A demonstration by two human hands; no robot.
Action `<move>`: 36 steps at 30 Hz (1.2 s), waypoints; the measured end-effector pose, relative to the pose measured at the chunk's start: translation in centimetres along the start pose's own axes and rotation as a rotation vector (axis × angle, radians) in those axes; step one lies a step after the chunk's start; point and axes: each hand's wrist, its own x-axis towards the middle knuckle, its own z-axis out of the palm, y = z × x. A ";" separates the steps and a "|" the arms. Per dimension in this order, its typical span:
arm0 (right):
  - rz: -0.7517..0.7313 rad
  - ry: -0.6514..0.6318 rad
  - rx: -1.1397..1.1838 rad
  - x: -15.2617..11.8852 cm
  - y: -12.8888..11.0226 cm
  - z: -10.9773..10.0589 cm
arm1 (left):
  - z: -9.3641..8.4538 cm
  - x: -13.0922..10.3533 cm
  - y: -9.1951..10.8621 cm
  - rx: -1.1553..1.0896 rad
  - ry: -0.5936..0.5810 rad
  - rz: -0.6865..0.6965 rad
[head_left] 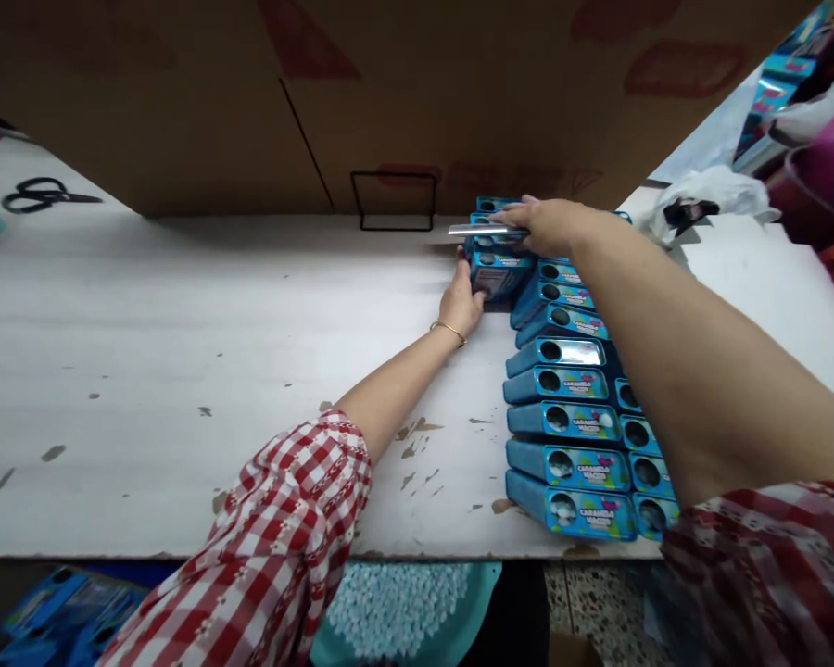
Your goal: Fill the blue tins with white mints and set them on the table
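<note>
My left hand (462, 301) is closed around the left side of a blue candy box (504, 276) at the far end of the table, thumb at the front. My right hand (552, 227) reaches over the boxes just behind it, its fingers on a thin silvery strip (483, 230) that points left; its exact kind is unclear. Several blue candy boxes (587, 421), with round holes in their tops and "Caramelo" lettering, stand in a row down the right side. A second row (650, 472) is partly hidden under my right forearm.
A large cardboard box (215, 120) stands along the back, with a black wire frame (394, 229) before it. Black scissors (45, 196) lie far left on the white table (181, 371). Below the front edge is a teal basin (483, 593) of small pale candies (396, 607).
</note>
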 end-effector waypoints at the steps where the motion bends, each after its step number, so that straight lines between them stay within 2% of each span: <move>1: -0.028 -0.087 -0.041 -1.0 -0.4 -1.1 | -0.2 -0.3 -0.1 -0.008 -0.022 0.004; 3: -0.052 -0.111 -0.100 -4.1 -1.9 -3.8 | -1.7 -2.1 0.1 -0.014 -0.055 0.007; 5: -0.036 -0.026 -0.092 -8.6 -4.3 -6.5 | -4.7 -5.3 0.8 -0.028 -0.058 0.004; 7: 0.011 0.050 -0.010 -14.2 -7.3 -8.2 | -9.2 -9.8 1.7 -0.060 -0.008 0.010; 9: 0.079 0.067 0.101 -20.4 -10.4 -8.2 | -15.1 -15.2 2.3 -0.073 0.117 0.046; 11: 0.154 0.002 0.216 -26.6 -13.3 -6.3 | -21.6 -21.3 2.3 -0.029 0.321 0.080; 12: 0.183 -0.076 0.297 -29.6 -14.6 -4.9 | -24.7 -24.5 1.8 0.020 0.446 0.078; 14: 0.257 -0.228 0.491 -35.0 -16.8 -1.2 | -30.6 -31.6 -0.4 0.153 0.693 0.014; 16: 0.359 -0.340 0.626 -39.3 -18.8 2.8 | -35.2 -39.2 -3.7 0.278 0.894 -0.156; 17: 0.413 -0.383 0.662 -41.0 -19.6 4.6 | -36.8 -43.0 -5.6 0.321 0.961 -0.294; 18: 0.458 -0.422 0.682 -42.3 -20.5 6.3 | -37.8 -46.6 -7.4 0.352 0.973 -0.482; 19: 0.490 -0.459 0.687 -43.3 -21.3 7.7 | -38.3 -50.0 -9.1 0.369 0.917 -0.705; 21: 0.509 -0.528 0.662 -44.3 -22.6 9.5 | -37.8 -55.2 -11.9 0.335 0.680 -1.083; 23: 0.493 -0.565 0.607 -44.3 -23.5 10.2 | -36.2 -58.3 -13.9 0.256 0.534 -1.215; 25: 0.491 -0.543 0.540 -43.8 -24.3 10.2 | -34.4 -59.7 -15.5 0.187 0.474 -1.229; 28: 0.518 -0.488 0.470 -43.1 -25.2 9.9 | -32.5 -60.7 -17.4 0.139 0.404 -1.247; 32: 0.577 -0.472 0.390 -43.1 -25.9 10.2 | -31.5 -63.1 -19.0 0.129 0.342 -1.257; 36: 0.661 -0.503 0.335 -44.5 -26.1 10.7 | -31.3 -66.6 -19.2 0.131 0.344 -1.140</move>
